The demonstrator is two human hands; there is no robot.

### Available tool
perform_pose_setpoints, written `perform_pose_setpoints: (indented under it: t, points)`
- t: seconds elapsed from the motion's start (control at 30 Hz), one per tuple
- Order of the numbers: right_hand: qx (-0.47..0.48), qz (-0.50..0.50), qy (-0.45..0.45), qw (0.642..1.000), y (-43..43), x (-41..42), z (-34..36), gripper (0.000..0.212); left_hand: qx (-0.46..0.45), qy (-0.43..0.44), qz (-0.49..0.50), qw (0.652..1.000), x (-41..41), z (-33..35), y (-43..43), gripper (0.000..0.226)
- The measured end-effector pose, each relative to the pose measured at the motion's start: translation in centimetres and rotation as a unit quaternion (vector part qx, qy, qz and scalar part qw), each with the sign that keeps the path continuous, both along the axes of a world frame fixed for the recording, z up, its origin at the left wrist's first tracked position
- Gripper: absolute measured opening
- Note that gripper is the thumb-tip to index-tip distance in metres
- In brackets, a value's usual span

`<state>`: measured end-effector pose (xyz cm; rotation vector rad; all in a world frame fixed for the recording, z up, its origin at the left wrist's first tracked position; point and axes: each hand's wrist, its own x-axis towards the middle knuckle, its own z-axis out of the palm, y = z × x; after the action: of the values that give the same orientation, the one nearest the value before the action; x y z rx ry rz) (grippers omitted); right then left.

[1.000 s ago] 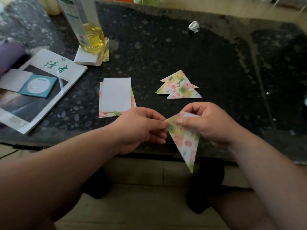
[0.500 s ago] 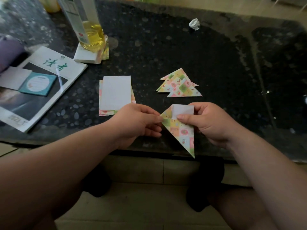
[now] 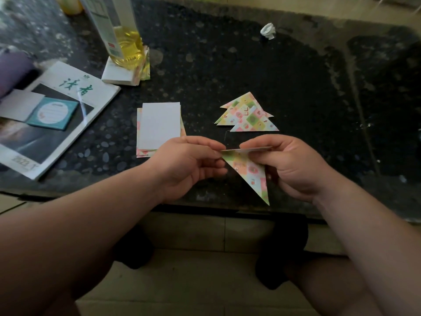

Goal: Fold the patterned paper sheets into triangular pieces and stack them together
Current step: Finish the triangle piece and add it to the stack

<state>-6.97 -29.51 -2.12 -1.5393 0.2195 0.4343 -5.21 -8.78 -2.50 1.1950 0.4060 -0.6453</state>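
Head view: the left hand (image 3: 189, 165) pinches the corner and the right hand (image 3: 289, 165) the top flap of the part-folded paper (image 3: 248, 169) held between them over the bench (image 3: 296, 87) edge; edges are best aligned squarely before creasing, then the piece added to the triangles (image 3: 248, 115) just beyond.

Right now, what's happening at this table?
A person is folding paper. The left hand and right hand both pinch the top edge of a partly folded patterned piece, point down, over the near edge of the table. Finished triangles lie overlapped beyond it; unfolded sheets sit to their left.
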Motion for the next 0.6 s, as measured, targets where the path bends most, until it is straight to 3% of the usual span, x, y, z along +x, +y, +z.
perform_pose_setpoints:
  t: [0.27,0.33,0.43,0.6]
  points:
    - [-0.074,0.064,-0.061,0.993,-0.4,0.2,0.2,0.058,-0.024,-0.003,-0.018,1.0,0.1,0.2,0.2,0.017]
    - [-0.108,0.089,-0.078,0.987,-0.7,0.2,0.4,0.057,-0.019,0.0,-0.032,0.999,0.2,0.2,0.2,0.008]
    - [-0.154,0.131,-0.11,0.973,-1.1,0.1,0.5,0.048,0.032,0.012,-0.053,0.998,0.3,-0.1,0.3,0.022]
    - [-0.196,0.202,-0.12,0.952,-1.5,0.2,0.4,0.042,0.073,0.011,-0.047,0.996,0.3,-0.5,0.1,0.009]
